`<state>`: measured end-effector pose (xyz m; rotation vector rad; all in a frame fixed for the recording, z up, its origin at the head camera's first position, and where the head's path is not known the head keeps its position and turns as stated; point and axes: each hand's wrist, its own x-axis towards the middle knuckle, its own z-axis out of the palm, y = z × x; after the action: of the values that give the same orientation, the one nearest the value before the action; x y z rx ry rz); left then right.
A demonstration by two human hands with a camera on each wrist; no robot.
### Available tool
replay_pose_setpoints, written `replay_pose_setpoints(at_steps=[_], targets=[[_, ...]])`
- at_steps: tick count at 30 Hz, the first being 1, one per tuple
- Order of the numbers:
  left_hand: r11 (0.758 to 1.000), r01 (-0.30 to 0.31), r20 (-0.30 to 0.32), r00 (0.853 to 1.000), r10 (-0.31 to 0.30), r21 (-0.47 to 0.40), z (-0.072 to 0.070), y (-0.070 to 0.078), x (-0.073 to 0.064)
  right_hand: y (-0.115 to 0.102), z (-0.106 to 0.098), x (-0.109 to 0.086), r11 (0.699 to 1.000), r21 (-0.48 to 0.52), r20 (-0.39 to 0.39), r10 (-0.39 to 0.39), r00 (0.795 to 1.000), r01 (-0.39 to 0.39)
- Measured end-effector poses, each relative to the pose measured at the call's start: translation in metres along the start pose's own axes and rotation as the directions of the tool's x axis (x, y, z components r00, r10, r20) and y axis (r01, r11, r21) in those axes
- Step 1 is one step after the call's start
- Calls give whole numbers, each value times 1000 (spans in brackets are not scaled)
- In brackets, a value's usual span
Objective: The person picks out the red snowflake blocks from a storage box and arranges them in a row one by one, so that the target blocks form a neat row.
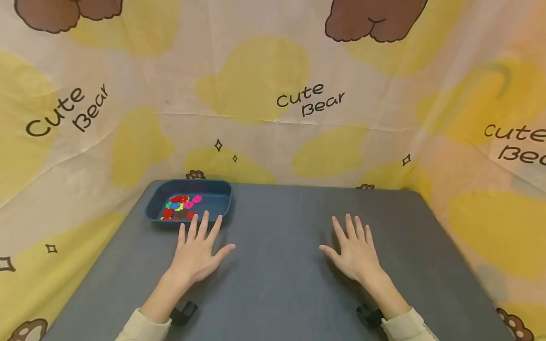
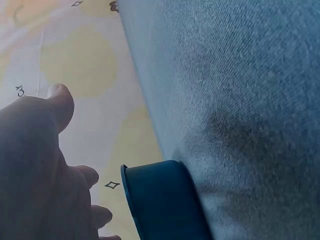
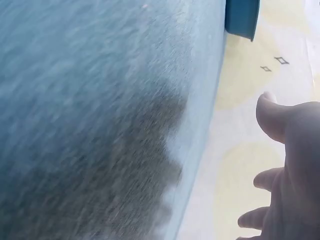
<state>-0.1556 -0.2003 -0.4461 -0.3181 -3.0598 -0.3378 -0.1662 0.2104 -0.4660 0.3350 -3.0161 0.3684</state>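
My left hand (image 1: 197,255) is spread palm down over the table, its fingertips overlapping the near rim of a dark blue tray (image 1: 222,203) in the head view. Inside the tray lies a loose pile of small flower-shaped plastic pieces (image 1: 181,202) in red, pink, green, blue and yellow. The left wrist view shows the tray's end wall (image 2: 162,195) just past the fingers. On the right side, my right hand (image 1: 357,255) is also spread with fingers straight, above bare tabletop, holding nothing. The tray's corner (image 3: 242,17) shows at the top of the right wrist view.
A grey cloth-like tabletop (image 1: 277,265) stretches under both hands. Behind and beside it hangs a yellow and cream curtain (image 1: 256,80) printed with bears and lettering. Dark straps (image 1: 184,312) sit at both wrists, below light sleeves.
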Motion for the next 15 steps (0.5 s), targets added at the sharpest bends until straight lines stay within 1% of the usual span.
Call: replay_pose_setpoints(at_steps=[6, 11, 15], targets=[[1000, 9, -5, 1000, -9, -4, -5, -9, -3, -17, 2, 11, 1000, 4, -3, -30, 1000, 30], [1000, -1, -25, 1000, 2, 21, -11, -17, -2, -32, 2, 24, 999, 8, -11, -54, 998, 54], [999, -1, -30, 1000, 3, 35, -18, -24, -4, -49, 4, 32, 996, 21, -15, -83, 996, 84]])
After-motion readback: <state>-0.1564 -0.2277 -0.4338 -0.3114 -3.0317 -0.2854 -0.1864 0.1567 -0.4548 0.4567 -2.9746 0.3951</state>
